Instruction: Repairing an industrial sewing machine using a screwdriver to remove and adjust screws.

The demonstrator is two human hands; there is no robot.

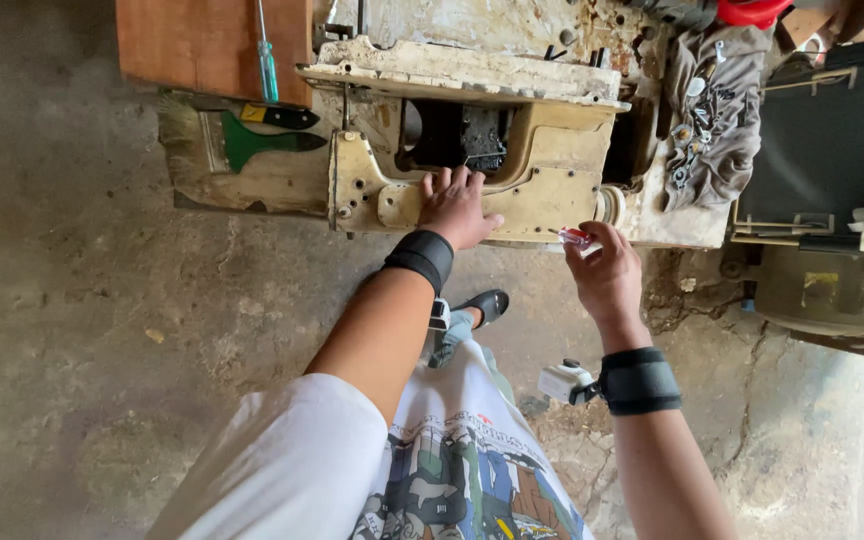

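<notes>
A worn cream-coloured machine body (512,150) lies on a bench in front of me, its dark inner mechanism (467,135) showing through an opening. My left hand (455,207) rests flat on the machine's front plate, just below that opening, fingers spread. My right hand (607,272) hovers to the right of it, closed around a small tool with a red-and-clear handle (576,238), its tip pointing toward the machine's lower right corner. Both wrists carry black bands.
A green-handled screwdriver (267,65) stands against a brown board (212,45) at the upper left, with a green-handled tool (262,142) below it. A grey rag (717,110) hangs at right. Another dark machine (832,140) stands far right. The concrete floor (82,300) is cracked.
</notes>
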